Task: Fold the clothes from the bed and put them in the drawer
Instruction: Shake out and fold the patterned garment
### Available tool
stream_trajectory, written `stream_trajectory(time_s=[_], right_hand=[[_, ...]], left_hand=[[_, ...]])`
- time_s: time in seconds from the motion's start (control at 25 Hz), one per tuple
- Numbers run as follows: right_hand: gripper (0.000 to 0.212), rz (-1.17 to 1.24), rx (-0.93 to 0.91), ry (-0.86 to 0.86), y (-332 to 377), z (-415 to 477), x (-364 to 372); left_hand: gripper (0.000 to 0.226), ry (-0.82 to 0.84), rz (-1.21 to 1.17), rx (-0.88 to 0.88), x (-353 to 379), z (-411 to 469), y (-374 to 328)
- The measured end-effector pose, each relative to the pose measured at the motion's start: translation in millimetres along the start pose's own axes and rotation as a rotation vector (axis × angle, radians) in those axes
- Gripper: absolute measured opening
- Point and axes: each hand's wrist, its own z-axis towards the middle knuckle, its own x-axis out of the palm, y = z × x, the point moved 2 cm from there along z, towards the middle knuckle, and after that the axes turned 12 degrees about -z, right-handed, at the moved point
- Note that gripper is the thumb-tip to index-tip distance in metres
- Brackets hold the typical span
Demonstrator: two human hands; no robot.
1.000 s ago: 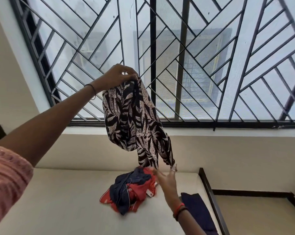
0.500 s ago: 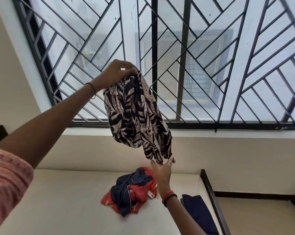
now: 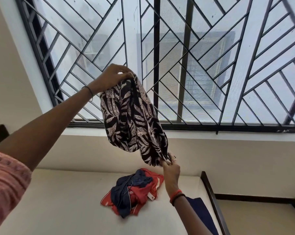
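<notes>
Our left hand (image 3: 109, 77) and right hand (image 3: 170, 168) pinch a leaf-print garment (image 3: 131, 119) aloft, unfolded, while a red-and-navy heap (image 3: 133, 192) waits on the bed (image 3: 58, 200); we judge folding barely begun.

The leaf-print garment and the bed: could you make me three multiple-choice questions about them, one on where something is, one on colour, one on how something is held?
1. Where is the red and navy pile?
A. on the bed
B. on the window sill
C. in a drawer

2. What colours is the held leaf-print garment?
A. red and navy
B. black and pale cream
C. plain green

3. How is that garment held?
A. lying flat on the bed
B. by the left hand only
C. by both hands, in the air

Answers: 1 A, the pile rests on the mattress. 2 B, dark leaves on pale cloth. 3 C, the left hand pinches its top, the right hand its bottom end.
</notes>
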Motion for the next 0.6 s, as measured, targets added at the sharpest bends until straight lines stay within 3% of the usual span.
stream_trajectory(time_s=[0.16,0.44,0.52,0.6], right_hand=[[0.04,0.041,-0.055,0.046,-17.0,20.5,-45.1],[0.023,-0.669,-0.18,-0.015,-13.4,84.9,-140.3],[0.015,-0.665,-0.181,-0.013,-4.6,100.8,-163.4],[0.005,-0.414,-0.167,0.081,11.4,102.0,-181.4]], left_hand=[[0.02,0.027,0.093,-0.068,-11.2,-17.1,34.2],[0.016,0.194,0.22,-0.26,12.4,-72.7,114.5],[0.017,0.201,0.209,-0.298,23.7,-86.2,133.6],[0.015,0.189,0.138,-0.32,35.0,-97.3,142.4]])
